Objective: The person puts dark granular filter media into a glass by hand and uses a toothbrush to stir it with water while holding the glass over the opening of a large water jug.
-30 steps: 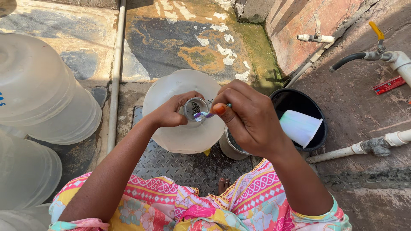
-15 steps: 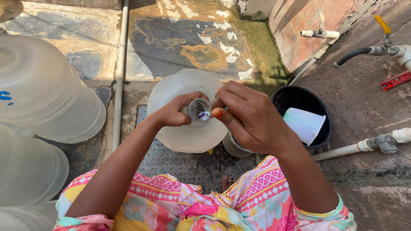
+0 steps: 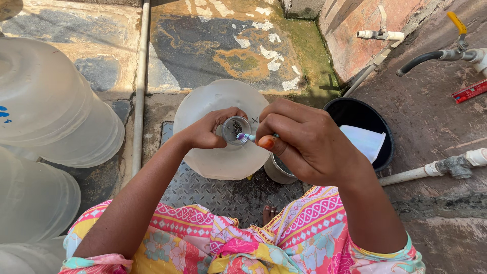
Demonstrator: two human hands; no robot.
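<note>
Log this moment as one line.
left hand: grips neck of water jug | right hand: holds toothbrush at jug mouth | black bucket beside

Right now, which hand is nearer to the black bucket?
Right. The right hand, holding a small brush at the jug's mouth, sits just beside the black bucket. The left hand grips the jug's neck, farther away.

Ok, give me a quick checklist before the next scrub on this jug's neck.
1. Left hand has a grip on the neck of the big clear jug: ok.
2. Right hand holds the small brush, bristles at the opening: ok.
3. Jug upright on the metal plate: ok.
4. Black bucket beside the right hand: ok.
5. Neck's inside clean: not ok, dark specks show.
6. Water in the bucket: cannot tell.
</note>
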